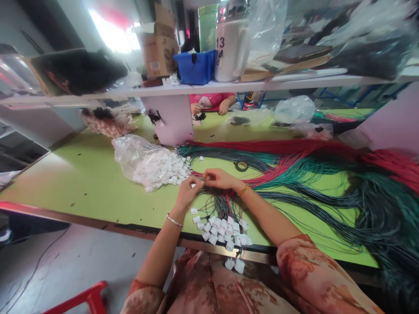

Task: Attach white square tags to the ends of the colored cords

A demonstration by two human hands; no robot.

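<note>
My left hand (190,190) and my right hand (220,179) meet at the fingertips above the table. A small white plastic connector (193,185) shows in the pinch of my left hand. My right hand has thumb and finger closed on thin wire, its end hidden by the fingers. Just left lies a clear plastic bag (137,159) spilling loose white connectors (175,168). Near the table's front edge rests a cluster of wired white connectors (222,229), a few of them hanging over the edge. Red wires (288,148), green wires (307,170) and black wires (314,198) stretch out to the right.
A roll of black tape (241,165) lies on the green table (108,187) beyond my right hand. Across the back runs a shelf (131,92) bearing a blue bin (195,67) and a white mug (229,52). Behind it a person's hands (224,107) work. A red stool (87,298) stands below left.
</note>
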